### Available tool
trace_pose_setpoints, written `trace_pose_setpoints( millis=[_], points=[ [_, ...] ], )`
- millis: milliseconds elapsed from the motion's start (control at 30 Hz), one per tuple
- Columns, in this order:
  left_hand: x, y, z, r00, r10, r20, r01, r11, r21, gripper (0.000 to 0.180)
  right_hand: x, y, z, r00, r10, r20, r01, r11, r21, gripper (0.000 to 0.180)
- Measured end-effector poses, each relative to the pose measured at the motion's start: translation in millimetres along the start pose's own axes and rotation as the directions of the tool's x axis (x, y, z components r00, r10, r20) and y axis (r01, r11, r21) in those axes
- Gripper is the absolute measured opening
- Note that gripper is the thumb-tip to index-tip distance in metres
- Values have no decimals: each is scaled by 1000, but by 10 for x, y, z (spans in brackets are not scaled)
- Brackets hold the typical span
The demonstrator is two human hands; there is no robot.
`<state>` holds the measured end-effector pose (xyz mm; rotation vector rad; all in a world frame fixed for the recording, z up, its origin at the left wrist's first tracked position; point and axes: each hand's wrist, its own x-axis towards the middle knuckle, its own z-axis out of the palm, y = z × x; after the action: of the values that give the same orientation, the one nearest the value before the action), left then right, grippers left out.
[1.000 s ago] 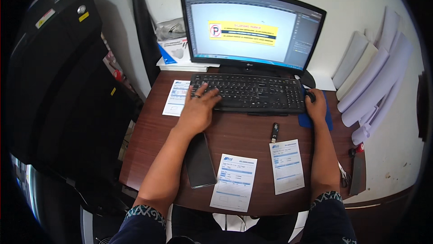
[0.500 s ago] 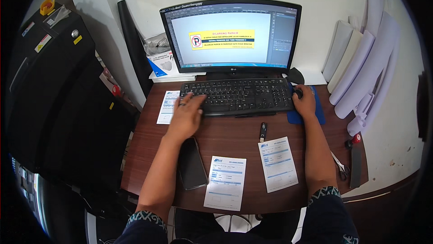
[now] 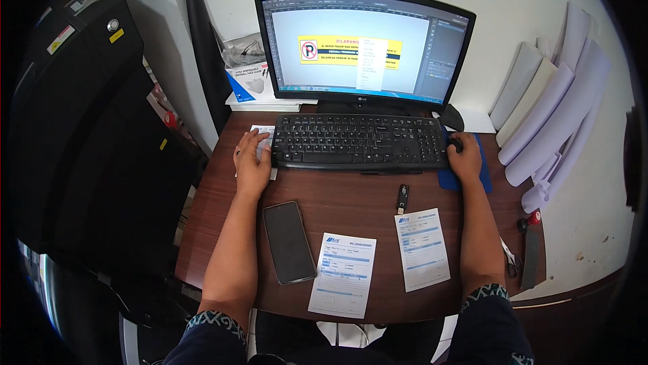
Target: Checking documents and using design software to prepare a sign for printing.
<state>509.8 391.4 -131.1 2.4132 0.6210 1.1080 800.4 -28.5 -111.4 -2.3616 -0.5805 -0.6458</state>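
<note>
My left hand [image 3: 252, 164] lies with its fingers stretched out over a printed slip [image 3: 272, 134], just beside the left end of the black keyboard [image 3: 358, 142]. Nothing is held in it. At the keyboard's other end my right hand [image 3: 466, 159] is curled round a black computer mouse [image 3: 456, 143] on a blue mouse pad [image 3: 487, 177]. Behind the keyboard stands a monitor [image 3: 368, 47]; its screen shows a yellow no-parking sign design with a long white pop-up menu over it.
On the brown desk [image 3: 364, 193] lie a dark phone [image 3: 289, 242], two printed forms [image 3: 343, 276], a USB stick [image 3: 403, 197] and scissors [image 3: 509, 259]. Paper rolls [image 3: 550, 105] lean at the right wall. A box [image 3: 251, 83] sits left of the monitor; a large black machine [image 3: 88, 128] stands further left.
My left hand has come off the keyboard's left keys and moved left onto the slip. A pop-up menu has opened on the screen. My right hand stays on the mouse; the view has shifted slightly.
</note>
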Motion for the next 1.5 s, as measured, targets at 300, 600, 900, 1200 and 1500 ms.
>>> trace_pose_setpoints(
  millis=[300, 600, 900, 1200, 1500],
  points=[
    [-10, 198, 46, 997, 3, 77, -6, 999, 33, 35, 25, 86, 27, 999, -24, -35, 26, 998, 52, 28],
    [-67, 375, 17, 979, -71, 193, 34, 981, 190, 70, 37, 133, 105, 998, -20, -65, 22, 999, 39, 27],
    [-81, 409, 28, 977, -63, 201, 20, 977, 213, 73, 32, 129, 98, 995, -29, -94, 34, 998, 50, 27],
    [-113, 411, 27, 966, -60, 250, -11, 963, 270, 86, 26, 93, 97, 994, -35, -100, 41, 997, 61, 30],
    [-105, 408, 31, 955, -76, 287, -2, 965, 262, 94, 36, 111, 78, 999, -42, -26, 43, 997, 60, 28]
  ],
)
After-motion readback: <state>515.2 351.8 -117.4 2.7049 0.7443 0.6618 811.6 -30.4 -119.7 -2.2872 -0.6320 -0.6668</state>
